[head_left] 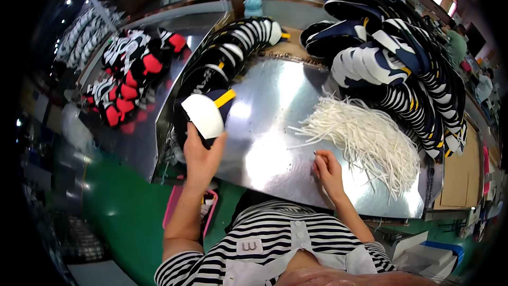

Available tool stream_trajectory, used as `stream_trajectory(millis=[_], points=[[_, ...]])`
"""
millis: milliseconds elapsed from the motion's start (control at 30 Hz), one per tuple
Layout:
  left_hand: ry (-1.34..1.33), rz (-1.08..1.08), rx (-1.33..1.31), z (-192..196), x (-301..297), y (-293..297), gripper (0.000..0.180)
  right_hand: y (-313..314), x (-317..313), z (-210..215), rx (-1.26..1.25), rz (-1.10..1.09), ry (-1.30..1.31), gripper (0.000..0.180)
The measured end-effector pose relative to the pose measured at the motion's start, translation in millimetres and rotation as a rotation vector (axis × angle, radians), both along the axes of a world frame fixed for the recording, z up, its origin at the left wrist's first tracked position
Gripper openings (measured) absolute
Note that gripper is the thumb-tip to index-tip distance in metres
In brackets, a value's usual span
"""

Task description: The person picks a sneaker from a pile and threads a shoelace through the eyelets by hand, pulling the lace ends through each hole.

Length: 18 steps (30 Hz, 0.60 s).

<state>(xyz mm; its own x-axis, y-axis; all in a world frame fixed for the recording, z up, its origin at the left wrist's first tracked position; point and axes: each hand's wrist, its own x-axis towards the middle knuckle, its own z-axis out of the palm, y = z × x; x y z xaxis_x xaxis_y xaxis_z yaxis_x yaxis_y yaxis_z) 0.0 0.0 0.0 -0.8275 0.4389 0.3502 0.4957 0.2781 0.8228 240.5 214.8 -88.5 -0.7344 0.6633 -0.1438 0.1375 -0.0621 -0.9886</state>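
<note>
My left hand [202,153] grips a dark navy shoe upper [203,116] with a white end panel and a yellow tab, at the left edge of the metal table [264,148]. Its thumb and fingers close on the near edge of the upper. Behind it, a curved row of black and white shoe uppers [233,55] runs toward the back. My right hand [329,173] hovers by the front of the table, fingers pinched together. A tiny dark tip shows at its fingertips, too small to name. Beside this hand lies a heap of white laces [365,137].
A tall stack of navy, white and black shoe uppers [402,69] leans along the right side. On a lower metal table [143,143] at the left sit red, black and white uppers [127,85]. A pink basket [211,212] stands below the table edge. People work farther back.
</note>
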Motion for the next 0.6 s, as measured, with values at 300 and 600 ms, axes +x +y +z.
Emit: stream_trajectory(millis=[300,600], points=[[0.410,0.171,-0.348,-123.2,-231.8,107.5,0.061,20.7,18.4,20.1,0.113,0.028,-0.089,0.018],[0.438,-0.290,-0.280,-58.1,-80.8,129.3,0.059,58.8,38.2,17.4,0.014,-0.084,-0.089,0.023]])
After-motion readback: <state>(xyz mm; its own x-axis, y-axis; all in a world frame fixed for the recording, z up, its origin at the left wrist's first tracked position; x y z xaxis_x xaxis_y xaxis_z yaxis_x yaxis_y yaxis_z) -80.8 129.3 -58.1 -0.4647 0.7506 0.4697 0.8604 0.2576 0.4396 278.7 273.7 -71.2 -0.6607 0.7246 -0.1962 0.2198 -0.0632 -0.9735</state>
